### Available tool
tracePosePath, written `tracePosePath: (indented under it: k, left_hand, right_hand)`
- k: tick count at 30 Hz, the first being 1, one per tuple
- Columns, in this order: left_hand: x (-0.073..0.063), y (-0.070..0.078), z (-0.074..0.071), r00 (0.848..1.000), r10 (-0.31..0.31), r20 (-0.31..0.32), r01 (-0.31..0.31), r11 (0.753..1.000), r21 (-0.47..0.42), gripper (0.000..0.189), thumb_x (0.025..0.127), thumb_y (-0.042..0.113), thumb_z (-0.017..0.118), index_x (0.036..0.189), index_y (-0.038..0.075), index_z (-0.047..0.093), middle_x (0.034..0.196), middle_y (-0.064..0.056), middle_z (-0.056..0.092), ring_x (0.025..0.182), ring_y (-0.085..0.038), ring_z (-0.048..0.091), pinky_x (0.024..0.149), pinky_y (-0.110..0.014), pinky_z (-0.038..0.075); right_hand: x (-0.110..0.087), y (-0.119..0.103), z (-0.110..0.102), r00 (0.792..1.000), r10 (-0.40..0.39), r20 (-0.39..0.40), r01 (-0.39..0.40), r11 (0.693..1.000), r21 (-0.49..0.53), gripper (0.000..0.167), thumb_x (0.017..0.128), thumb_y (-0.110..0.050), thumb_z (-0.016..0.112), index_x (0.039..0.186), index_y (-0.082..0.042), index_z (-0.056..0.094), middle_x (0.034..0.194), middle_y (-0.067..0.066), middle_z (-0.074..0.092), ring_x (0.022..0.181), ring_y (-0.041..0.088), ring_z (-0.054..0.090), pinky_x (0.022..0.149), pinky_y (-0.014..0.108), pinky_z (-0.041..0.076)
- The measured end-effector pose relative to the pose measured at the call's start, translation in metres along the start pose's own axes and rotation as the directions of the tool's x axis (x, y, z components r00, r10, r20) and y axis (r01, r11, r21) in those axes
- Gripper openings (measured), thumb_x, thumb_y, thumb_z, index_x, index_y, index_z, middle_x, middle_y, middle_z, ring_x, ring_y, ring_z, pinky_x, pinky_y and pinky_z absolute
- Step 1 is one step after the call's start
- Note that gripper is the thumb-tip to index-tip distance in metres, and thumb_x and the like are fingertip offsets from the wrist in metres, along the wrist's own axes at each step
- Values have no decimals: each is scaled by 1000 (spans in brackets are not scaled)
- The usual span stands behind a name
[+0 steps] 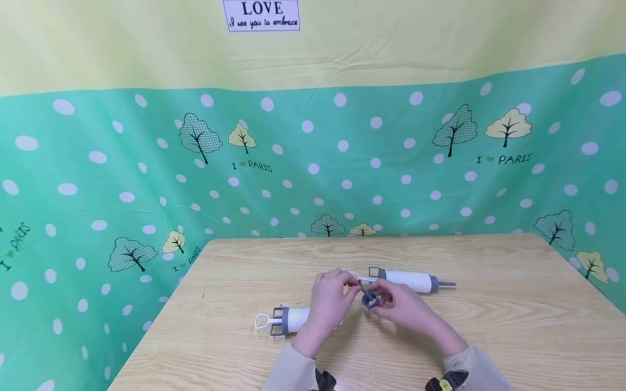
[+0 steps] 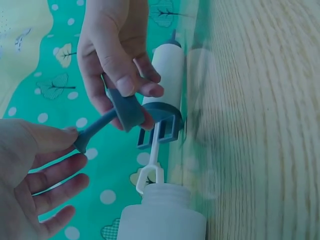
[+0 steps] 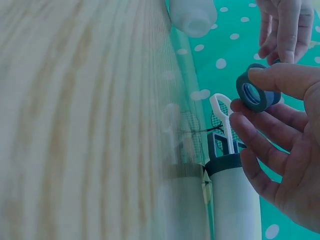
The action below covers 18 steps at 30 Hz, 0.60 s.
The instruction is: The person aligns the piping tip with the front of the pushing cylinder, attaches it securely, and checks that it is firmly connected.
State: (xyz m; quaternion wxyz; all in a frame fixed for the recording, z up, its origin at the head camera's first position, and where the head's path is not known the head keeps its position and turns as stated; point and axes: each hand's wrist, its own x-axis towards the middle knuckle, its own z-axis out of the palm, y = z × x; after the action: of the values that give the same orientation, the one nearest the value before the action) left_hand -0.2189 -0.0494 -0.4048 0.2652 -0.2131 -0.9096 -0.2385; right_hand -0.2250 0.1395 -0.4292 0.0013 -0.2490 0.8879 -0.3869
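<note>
Over the middle of the table, both hands are at a small dark grey screw cap (image 1: 370,300) with a slim grey nozzle (image 2: 97,125). My left hand (image 1: 331,298) pinches the nozzle's flared outer end between thumb and fingertips. My right hand (image 1: 403,305) grips the cap's rim, and its threaded open side (image 3: 251,90) shows in the right wrist view. Below the left forearm lies a white plunger syringe (image 1: 296,319), partly hidden; its bare threaded neck (image 2: 166,194) shows in the left wrist view.
Behind the right hand lies a second white syringe (image 1: 408,281), fitted with a grey cap and nozzle pointing right. Its white pull handle (image 3: 222,107) points left. The wooden table (image 1: 528,304) meets a green dotted curtain (image 1: 293,163) at its back edge.
</note>
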Motion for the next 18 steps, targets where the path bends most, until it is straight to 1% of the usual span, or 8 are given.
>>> tracePosePath:
  k: [5, 9, 12, 18]
  left_hand:
    - [0, 3, 1, 999, 24, 21, -25, 999, 26, 8, 75, 27, 72, 78, 21, 67, 78, 12, 65, 74, -4, 59, 80, -31, 44]
    - [-1, 5, 3, 997, 44, 60, -46, 998, 31, 9, 75, 28, 72, 79, 22, 67, 79, 13, 65, 76, -5, 59, 80, -30, 43]
    - [-2, 6, 4, 995, 57, 82, -60, 998, 33, 9, 76, 29, 71, 79, 22, 67, 79, 13, 64, 76, -5, 59, 80, -29, 42]
    - [-3, 8, 6, 991, 100, 93, -105, 993, 56, 7, 76, 29, 71, 80, 22, 69, 80, 12, 63, 76, -5, 58, 79, -28, 42]
  right_hand:
    - [1, -1, 0, 1000, 11, -27, -10, 1000, 20, 37, 75, -21, 72, 109, -15, 58, 86, -7, 63, 72, 4, 56, 65, 24, 47]
    - [2, -2, 0, 998, 8, -58, -6, 1000, 27, 38, 75, -18, 72, 108, -14, 57, 81, -7, 62, 71, 4, 55, 63, 24, 47]
    - [2, -2, 0, 997, 3, -79, 0, 1000, 30, 39, 74, -17, 73, 109, -12, 57, 83, -6, 62, 71, 4, 55, 63, 26, 47]
    - [2, -3, 0, 994, 10, -104, -6, 999, 39, 42, 74, -21, 74, 111, -13, 57, 86, -6, 63, 71, 4, 54, 62, 27, 47]
